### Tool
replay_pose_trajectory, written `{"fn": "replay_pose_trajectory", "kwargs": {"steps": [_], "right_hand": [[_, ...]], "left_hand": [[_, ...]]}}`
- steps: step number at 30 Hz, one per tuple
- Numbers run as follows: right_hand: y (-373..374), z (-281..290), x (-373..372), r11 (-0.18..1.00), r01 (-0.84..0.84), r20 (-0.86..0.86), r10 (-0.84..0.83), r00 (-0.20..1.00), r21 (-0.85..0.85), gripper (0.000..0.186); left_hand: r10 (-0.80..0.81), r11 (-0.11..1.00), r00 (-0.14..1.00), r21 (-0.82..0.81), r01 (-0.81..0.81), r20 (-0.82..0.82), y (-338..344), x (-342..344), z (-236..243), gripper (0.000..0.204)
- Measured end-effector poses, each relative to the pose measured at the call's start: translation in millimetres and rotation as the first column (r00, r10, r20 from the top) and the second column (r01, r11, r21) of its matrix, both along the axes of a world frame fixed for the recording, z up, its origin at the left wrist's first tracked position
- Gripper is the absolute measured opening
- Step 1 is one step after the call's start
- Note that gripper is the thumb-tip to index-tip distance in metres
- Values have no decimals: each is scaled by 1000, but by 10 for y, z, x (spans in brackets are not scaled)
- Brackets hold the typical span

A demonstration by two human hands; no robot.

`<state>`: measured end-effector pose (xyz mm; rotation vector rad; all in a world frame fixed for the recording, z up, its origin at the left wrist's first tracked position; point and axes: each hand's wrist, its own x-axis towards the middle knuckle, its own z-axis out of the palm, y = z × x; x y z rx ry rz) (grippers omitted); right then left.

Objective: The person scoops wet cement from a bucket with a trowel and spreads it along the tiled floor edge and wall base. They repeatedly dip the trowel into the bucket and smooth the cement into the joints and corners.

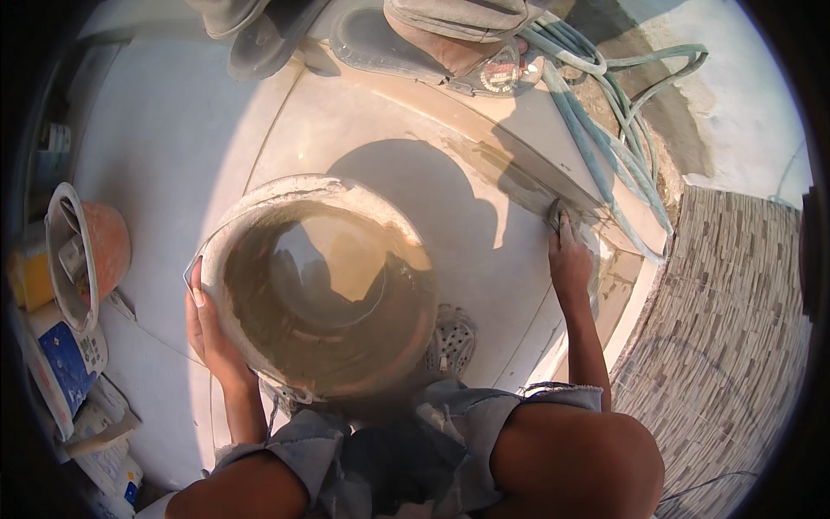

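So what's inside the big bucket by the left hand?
Shiny liquid lies low in the bucket, whose inner wall is coated in brown muck. Whatever is under the liquid's reflective surface can't be seen.

the floor is of large pale tiles with thin dark joints, partly in bright sun and partly in shade. a large bucket of murky water stands on it, its round shadow falling across the tiles just beyond. close beside its lower right side a clog is set down. toward the left edge sits a smaller orange bucket with things inside, a yellow container next to it. nearer, a blue and white package and crumpled bags lie crowded together.
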<state>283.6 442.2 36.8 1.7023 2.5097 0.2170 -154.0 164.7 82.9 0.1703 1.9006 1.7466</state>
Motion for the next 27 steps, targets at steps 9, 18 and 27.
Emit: {"fn": "replay_pose_trajectory", "kwargs": {"steps": [9, 18, 27], "right_hand": [[108, -94, -1195, 988, 148, -98, -153, 983, -52, 12], [-136, 133, -1604, 994, 108, -465, -111, 878, -33, 24], [147, -47, -103, 879, 470, -324, -424, 846, 78, 20]], "left_hand": [[-41, 999, 999, 14, 41, -22, 115, 64, 100, 48], [-3, 1000, 998, 28, 2, 62, 115, 103, 122, 50], [-65, 997, 998, 36, 65, -10, 121, 91, 111, 49]]}}
